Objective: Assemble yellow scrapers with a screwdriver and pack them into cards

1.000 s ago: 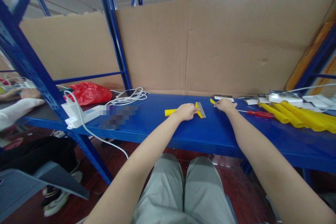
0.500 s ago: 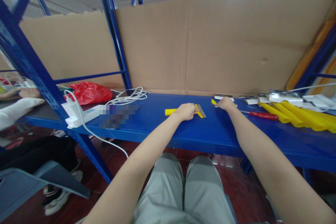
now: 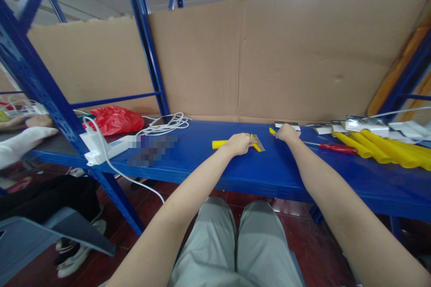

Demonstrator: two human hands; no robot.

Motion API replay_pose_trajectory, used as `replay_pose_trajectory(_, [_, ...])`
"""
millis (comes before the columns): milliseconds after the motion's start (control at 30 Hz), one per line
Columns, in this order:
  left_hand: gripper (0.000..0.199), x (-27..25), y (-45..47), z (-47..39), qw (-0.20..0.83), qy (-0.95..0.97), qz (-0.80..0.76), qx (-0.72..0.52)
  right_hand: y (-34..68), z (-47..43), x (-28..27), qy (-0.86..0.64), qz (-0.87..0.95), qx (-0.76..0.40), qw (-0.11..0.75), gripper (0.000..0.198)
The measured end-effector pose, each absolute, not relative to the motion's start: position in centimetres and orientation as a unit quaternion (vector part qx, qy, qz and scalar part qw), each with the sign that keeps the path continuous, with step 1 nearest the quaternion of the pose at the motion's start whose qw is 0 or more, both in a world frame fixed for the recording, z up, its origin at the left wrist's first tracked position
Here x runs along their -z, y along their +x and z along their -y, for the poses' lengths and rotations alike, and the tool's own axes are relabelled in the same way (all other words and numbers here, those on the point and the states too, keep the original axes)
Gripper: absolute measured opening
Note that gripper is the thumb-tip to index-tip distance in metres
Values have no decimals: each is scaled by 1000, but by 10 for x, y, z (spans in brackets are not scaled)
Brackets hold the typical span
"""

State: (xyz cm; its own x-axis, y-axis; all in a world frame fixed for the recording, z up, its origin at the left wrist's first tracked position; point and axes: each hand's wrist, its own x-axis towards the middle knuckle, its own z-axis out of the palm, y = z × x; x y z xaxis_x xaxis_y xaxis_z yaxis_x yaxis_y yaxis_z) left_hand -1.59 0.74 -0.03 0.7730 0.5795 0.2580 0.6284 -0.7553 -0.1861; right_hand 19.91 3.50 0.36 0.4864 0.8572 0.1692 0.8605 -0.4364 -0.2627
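My left hand [image 3: 240, 144] is closed around a yellow-handled scraper [image 3: 219, 144] that lies low over the blue table [image 3: 202, 166]. The handle's end sticks out to the left of my fingers. On the other side, a yellow head with a flat metal blade [image 3: 260, 143] shows past my fingertips. To the right, my right hand [image 3: 288, 133] pinches a small yellow piece [image 3: 272, 131], its tip pointing left. The rest of that piece is hidden by the fingers. Just right of this hand lies a screwdriver [image 3: 336, 147] with a red handle.
Several yellow tubular handles [image 3: 377, 148] and silver-wrapped packs [image 3: 365, 123] lie at the right. A white power strip [image 3: 114, 147], coiled white cable [image 3: 171, 123] and red plastic bag [image 3: 116, 120] are at the left. Cardboard [image 3: 286, 54] stands behind. Beyond the post, another person's sleeve [image 3: 25, 141] shows.
My right hand has shifted slightly to the left with the small yellow piece. My left hand and the scraper have hardly moved.
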Motion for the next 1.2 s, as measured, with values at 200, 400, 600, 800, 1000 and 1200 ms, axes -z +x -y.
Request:
replay_pose_trajectory(200, [32, 1, -16, -8, 136, -931, 325, 97, 189, -32, -5, -822, 557, 57, 105, 37])
replay_pose_trajectory(400, [32, 0, -16, -8, 135, -931, 327, 94, 182, -27, -7, -803, 586, 84, 77, 38])
replay_pose_trajectory(600, [32, 3, -16, -10, 134, -931, 326, 98, 186, -25, -7, -806, 576, 74, 110, 40])
replay_pose_trajectory(800, [34, 4, -15, -10, 137, -929, 333, 87, 194, -29, -5, -804, 564, 65, 177, 34])
replay_pose_trajectory(1000, [35, 5, -15, -11, 126, -929, 339, 82, 197, -34, -8, -759, 522, -18, 388, 27])
replay_pose_trajectory(1200, [34, 7, -15, -13, 131, -925, 345, 88, 175, -31, -12, -661, 462, -206, 554, 23])
